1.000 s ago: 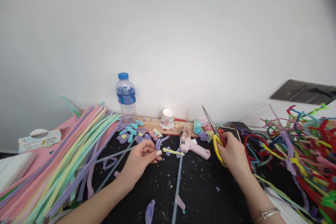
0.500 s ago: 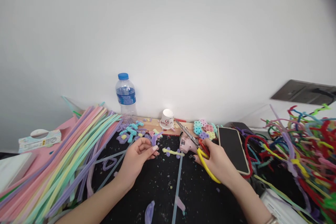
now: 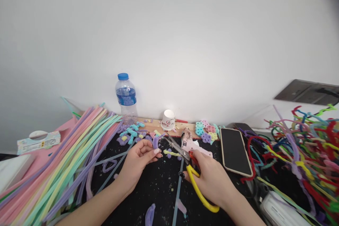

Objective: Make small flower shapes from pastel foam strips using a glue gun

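Between thumb and fingers, my left hand point(image 3: 141, 162) pinches a short curved purple pipe cleaner point(image 3: 155, 142). My right hand point(image 3: 208, 176) grips scissors point(image 3: 182, 153) with yellow and red handles, their blades slightly apart and pointing up and left toward the purple piece, not visibly touching it. Under the blades lies a pale yellow pipe cleaner strip point(image 3: 169, 153) with small purple pieces by it. A pink glue gun point(image 3: 188, 143) rests just behind my right hand, which partly covers it. Loose purple scraps point(image 3: 150, 214) lie on the black table surface point(image 3: 150, 190).
Long pastel pipe cleaners point(image 3: 71, 155) fill the left side; tangled bright ones point(image 3: 317, 148) fill the right. A bottle point(image 3: 126, 95) and paper cup point(image 3: 168, 120) stand at the wall. A phone point(image 3: 235, 152) lies right of small pipe cleaner flowers point(image 3: 206, 137). Clear glue sticks point(image 3: 178, 194) lie in front.
My right hand has moved left with the scissors, whose blades now lie closer to the purple pipe cleaner and have come apart a little. My left hand stays nearly still.
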Demonstrator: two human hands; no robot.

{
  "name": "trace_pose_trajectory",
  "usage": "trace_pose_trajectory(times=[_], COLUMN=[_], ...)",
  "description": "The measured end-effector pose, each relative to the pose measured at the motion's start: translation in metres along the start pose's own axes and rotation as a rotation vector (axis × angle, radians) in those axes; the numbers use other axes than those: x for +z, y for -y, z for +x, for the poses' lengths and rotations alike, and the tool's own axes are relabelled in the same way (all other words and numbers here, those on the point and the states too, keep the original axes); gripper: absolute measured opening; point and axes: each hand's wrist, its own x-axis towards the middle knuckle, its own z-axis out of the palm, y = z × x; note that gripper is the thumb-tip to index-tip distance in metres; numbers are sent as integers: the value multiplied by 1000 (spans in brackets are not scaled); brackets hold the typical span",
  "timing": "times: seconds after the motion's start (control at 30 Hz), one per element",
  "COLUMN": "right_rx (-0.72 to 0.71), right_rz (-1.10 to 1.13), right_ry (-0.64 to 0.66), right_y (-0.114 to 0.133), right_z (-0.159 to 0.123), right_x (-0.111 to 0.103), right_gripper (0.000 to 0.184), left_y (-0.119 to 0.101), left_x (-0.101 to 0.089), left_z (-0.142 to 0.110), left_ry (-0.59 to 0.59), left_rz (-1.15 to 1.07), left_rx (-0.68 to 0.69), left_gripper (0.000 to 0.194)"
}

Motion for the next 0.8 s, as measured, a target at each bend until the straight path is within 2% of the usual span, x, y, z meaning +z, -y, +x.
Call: trace_pose_trajectory(times=[0.27,0.8], right_rx=[-28,8], right_rz=[9,43], right_ry=[-43,-66], right_y=[13,18], right_z=[-4,-4], right_x=[18,21], right_gripper=[28,30], left_y=[2,2], left_x=[1,5], left_z=[-2,-5], left_ry=[53,124], left_rz=[-15,24], left_rx=[-38,-64], left_gripper=[22,23])
